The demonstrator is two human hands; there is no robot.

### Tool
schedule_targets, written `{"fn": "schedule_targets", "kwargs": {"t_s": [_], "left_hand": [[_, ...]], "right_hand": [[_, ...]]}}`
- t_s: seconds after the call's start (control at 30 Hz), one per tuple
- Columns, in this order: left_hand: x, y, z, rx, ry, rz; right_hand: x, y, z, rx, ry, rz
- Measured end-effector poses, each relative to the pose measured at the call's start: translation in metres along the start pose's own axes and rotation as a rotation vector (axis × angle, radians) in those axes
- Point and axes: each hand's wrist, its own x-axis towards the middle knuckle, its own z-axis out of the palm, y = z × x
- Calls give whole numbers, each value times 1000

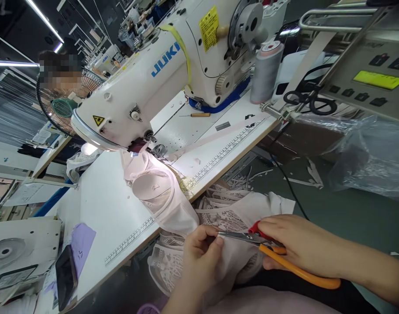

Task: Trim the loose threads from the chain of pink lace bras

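Pale pink bra pieces [155,187] lie on the white sewing table under the head of a JUKI sewing machine [137,83] and hang over the table edge. More lace fabric [219,209] is heaped below the edge, over the lap. My left hand [204,257] pinches a bit of the pale fabric between thumb and fingers. My right hand [294,244] is wrapped round scissors [294,267] with orange and red handles. The scissor blades point left, their tips at my left fingertips. Part of the pinched fabric is hidden by the fingers.
A grey thread cone [267,72], an awl [200,115] and printed rulers are on the table [114,218]. A phone [66,277] lies at the lower left. A fan [63,104] stands behind, with a person beyond it. Clear plastic [369,161] hangs at right, near a control panel.
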Motion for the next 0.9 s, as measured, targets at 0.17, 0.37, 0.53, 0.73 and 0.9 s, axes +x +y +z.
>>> {"fn": "schedule_targets", "kwargs": {"t_s": [0.17, 0.37, 0.53, 0.73, 0.9], "left_hand": [[0, 2, 0, 10, 11, -12], [-1, 4, 0, 25, -2, 8], [-2, -4, -1, 6, -6, 8], [-6, -17, -10, 310, -21, 350], [-26, -40, -18, 881, -194, 820]], "right_hand": [[-1, 5, 7, 51, 61, -35], [-1, 7, 3, 210, 361, -52], [3, -8, 4, 317, 315, -122], [-1, -16, 8, 259, 274, -126], [-1, -20, -1, 148, 393, -151]]}}
